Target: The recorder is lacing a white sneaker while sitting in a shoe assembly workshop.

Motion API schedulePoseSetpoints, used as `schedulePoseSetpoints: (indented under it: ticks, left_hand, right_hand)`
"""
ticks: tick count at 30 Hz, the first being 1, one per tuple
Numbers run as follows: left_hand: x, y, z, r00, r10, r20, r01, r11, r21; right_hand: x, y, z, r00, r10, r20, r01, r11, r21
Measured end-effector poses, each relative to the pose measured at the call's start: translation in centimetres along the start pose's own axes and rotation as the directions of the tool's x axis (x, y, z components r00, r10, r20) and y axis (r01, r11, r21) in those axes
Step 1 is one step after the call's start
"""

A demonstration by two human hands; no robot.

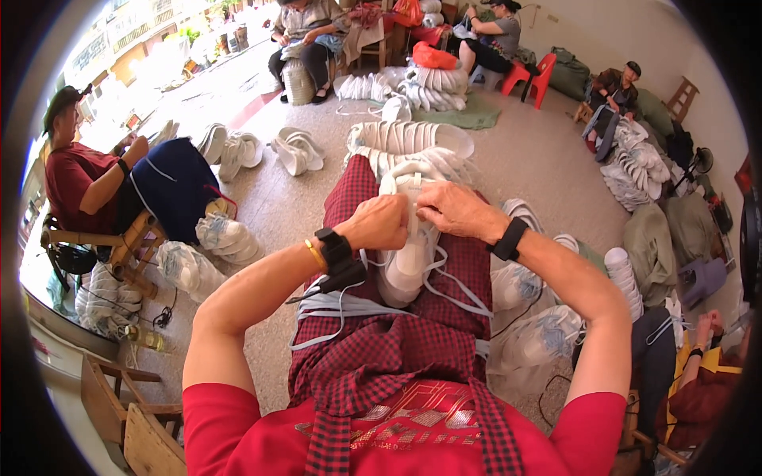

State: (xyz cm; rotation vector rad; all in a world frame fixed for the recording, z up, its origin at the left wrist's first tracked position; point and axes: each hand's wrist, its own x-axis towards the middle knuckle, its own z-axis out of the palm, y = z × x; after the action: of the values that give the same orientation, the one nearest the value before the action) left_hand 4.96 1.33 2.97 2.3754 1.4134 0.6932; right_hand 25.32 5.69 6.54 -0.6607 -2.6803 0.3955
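Observation:
A white shoe (413, 258) lies lengthwise on my lap, over a red-and-black checked apron (373, 349). My left hand (377, 223) is closed in a fist against the left side of its lacing opening. From the right, my right hand (460, 209) reaches over the opening with its fingers curled in a pinch. What the right fingertips hold is too small to make out. Pale blue-grey laces (460, 289) hang beside the shoe, and a bundle of similar laces (333, 305) lies across my lap. Each wrist wears a black band.
A row of nested white shoes (409, 139) lies just beyond my knees. Bagged white shoes (540, 337) stand on my right, more bagged shoes (190, 270) on my left. A wooden stool (147, 420) is at lower left. Several people sit around, one at left (87, 178).

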Motion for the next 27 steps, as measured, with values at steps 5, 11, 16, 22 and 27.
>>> schedulePoseSetpoints:
  ticks: [5, 11, 16, 22, 27]
  left_hand:
    - [0.3, 1.1, -2.0, 0.981, -0.051, 0.189, 0.006, 0.973, 0.232]
    - [0.0, 1.8, -1.1, 0.994, -0.068, 0.084, 0.045, 0.968, 0.246]
    - [-0.2, 0.9, -0.6, 0.986, 0.015, -0.165, -0.011, 1.0, 0.023]
    - [-0.5, 3.4, -3.5, 0.972, -0.219, -0.085, 0.092, 0.686, -0.722]
    - [-1.4, 0.4, 2.1, 0.968, -0.193, -0.161, 0.013, 0.678, -0.735]
  right_hand:
    - [-0.2, -0.7, 0.5, 0.991, 0.043, 0.124, -0.002, 0.951, -0.311]
    - [0.2, -2.6, 0.9, 0.967, 0.209, 0.145, -0.167, 0.952, -0.257]
    - [0.7, -3.5, 1.7, 0.929, 0.366, 0.06, -0.337, 0.9, -0.276]
    - [0.2, -2.0, 1.4, 0.919, 0.395, -0.014, -0.386, 0.889, -0.248]
    - [-0.2, 0.0, 0.1, 0.81, 0.575, -0.112, -0.259, 0.523, 0.812]
